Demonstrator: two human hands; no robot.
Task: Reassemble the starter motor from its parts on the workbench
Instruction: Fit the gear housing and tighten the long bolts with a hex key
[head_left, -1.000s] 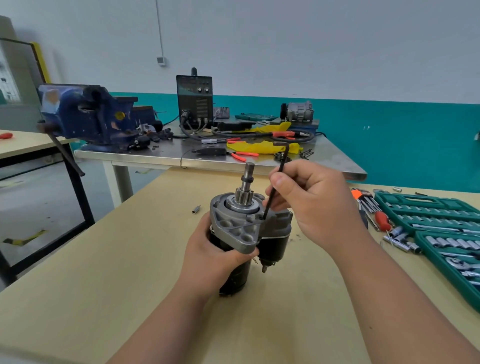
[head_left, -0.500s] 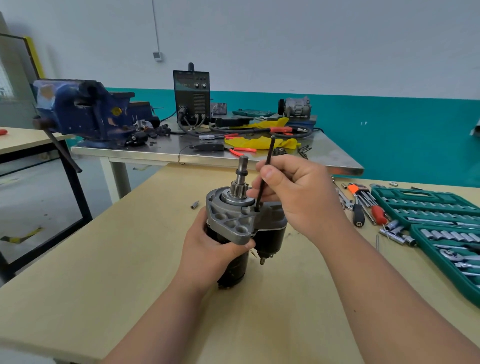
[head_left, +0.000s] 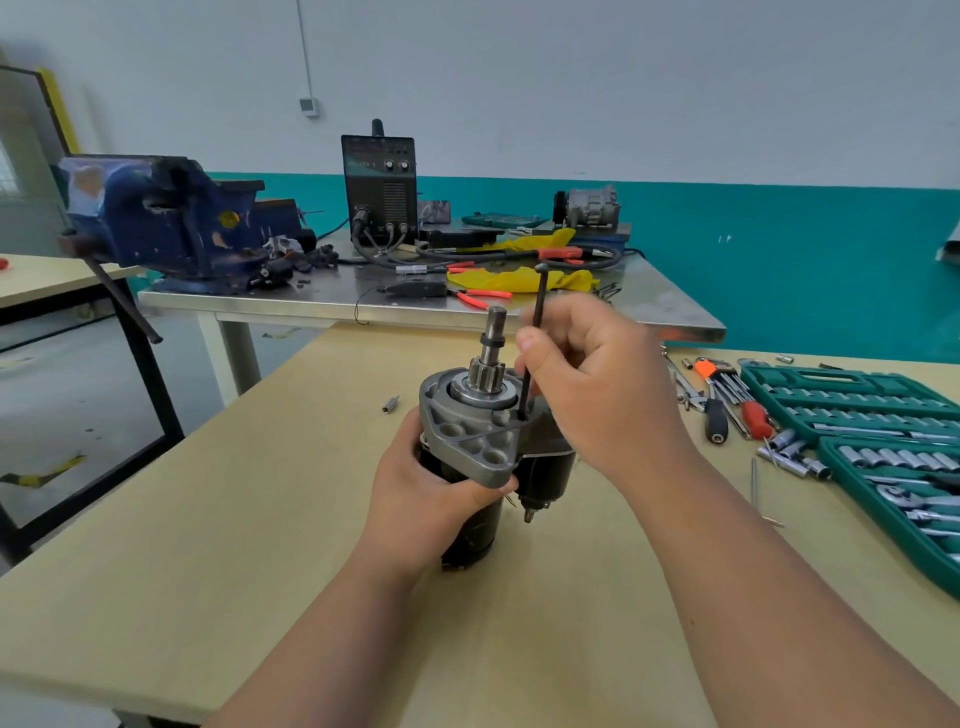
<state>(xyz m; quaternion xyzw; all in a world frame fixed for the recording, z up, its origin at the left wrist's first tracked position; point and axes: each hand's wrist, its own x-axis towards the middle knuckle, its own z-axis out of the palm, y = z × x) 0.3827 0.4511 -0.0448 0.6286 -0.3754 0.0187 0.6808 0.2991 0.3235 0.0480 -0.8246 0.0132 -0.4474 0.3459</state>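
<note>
The motor (head_left: 470, 441) stands upright mid-bench (head_left: 234, 571), shaft (head_left: 492, 345) pointing up. The left hand (head_left: 428, 491) grasps its black body from 7 o'clock. The right hand (head_left: 605, 395), at 2 o'clock of the motor, pinches a hex key (head_left: 538, 304) whose tip sits in a flange hole at 3 o'clock of the shaft. A socket set (head_left: 857, 410) lies at 3 o'clock, a vise (head_left: 171, 218) at 10 o'clock

Matt cast-metal starter nose (head_left: 470, 436), black body – dull wooden bench (head_left: 208, 545) – glossy steel table (head_left: 649, 306)
</note>
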